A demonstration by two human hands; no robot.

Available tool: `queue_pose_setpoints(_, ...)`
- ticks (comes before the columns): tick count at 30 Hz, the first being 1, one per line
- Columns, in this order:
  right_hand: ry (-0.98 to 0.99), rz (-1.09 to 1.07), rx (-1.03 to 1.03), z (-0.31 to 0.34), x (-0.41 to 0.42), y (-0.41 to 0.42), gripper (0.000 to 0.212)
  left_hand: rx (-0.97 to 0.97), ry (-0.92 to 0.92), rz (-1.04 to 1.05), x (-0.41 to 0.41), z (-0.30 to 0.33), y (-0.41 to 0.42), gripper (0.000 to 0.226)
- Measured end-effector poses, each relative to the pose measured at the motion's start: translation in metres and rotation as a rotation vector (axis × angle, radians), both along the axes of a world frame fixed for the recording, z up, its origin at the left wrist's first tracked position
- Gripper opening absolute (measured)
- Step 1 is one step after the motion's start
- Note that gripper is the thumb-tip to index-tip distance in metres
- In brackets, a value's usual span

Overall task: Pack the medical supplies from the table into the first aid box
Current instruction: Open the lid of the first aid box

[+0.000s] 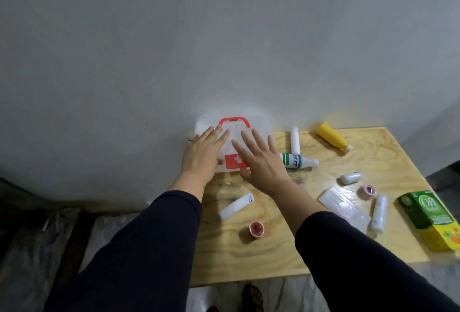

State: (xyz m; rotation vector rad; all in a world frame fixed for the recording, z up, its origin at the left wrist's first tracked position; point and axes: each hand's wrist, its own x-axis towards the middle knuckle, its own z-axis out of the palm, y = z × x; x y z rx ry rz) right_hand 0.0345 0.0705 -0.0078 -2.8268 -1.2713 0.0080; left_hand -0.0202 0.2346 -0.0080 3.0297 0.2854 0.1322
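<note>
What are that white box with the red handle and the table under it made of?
White first aid box with red handle: probably frosted, translucent plastic with a matte look. Pale wooden table: seemingly plywood, with swirling grain and a slight sheen.

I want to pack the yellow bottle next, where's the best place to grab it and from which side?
Grip the yellow bottle across its wide yellow body, coming straight down from above. It lies on its side on the table, white cap toward the near right, with clear space around it; the body looks easier to pinch than the narrow cap.
</note>
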Motion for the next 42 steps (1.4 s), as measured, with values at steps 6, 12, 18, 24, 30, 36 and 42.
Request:
queue_pose_setpoints(6,0.044,0.008,0.058,0.007,-0.004,0.0,0.052,0.023,0.029,-0.007,-0.008,0.0,-0.003,0.078)
queue_pose_setpoints(12,0.066,-0.019,0.071,0.025,-0.006,0.002,0.049,0.016,0.061,-0.013,-0.01,0.015,-0.003,0.085)
queue_pose_setpoints(18,0.019,-0.072,0.147,0.053,0.0,-0.005,0.057,-0.032,0.03,-0.073,-0.006,0.041,0.009,0.075)
queue_pose_setpoints(24,0.13,-0.379,0.186,0.054,0.018,-0.024,0.083,-0.044,-0.014,-0.047,0.01,0.069,0.017,0.069)
queue_pose_setpoints(30,0.359,-0.46,0.107,0.025,0.026,-0.015,0.073,0.127,-0.046,-0.016,0.033,0.083,0.026,0.063)
queue_pose_setpoints(36,0.396,-0.43,0.061,-0.002,0.025,0.005,0.078,0.238,-0.071,0.072,0.054,0.084,0.03,0.058)
queue_pose_setpoints(42,0.366,-0.445,0.041,-0.006,0.022,-0.002,0.079,0.186,-0.094,0.118,0.066,0.086,0.028,0.064)
